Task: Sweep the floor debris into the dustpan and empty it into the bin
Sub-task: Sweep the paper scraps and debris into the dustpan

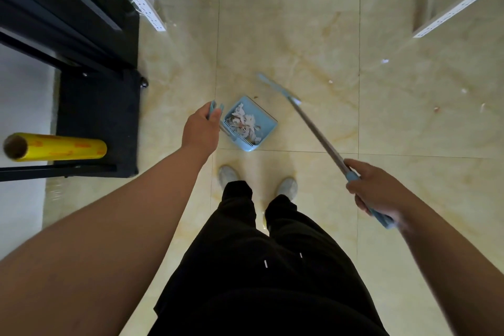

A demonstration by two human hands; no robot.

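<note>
Gripping dustpan (249,124) left (201,131), broom (313,128) right (377,189).

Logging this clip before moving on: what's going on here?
A person stands on a tiled floor, sweeping up. The left hand grips the handle of a blue dustpan, already loaded with torn paper scraps. The right hand holds a long-handled broom, its head angled just beyond the pan. A few small bits remain scattered on the tiles to the right. No bin is in view, so emptying is yet to come.
</note>
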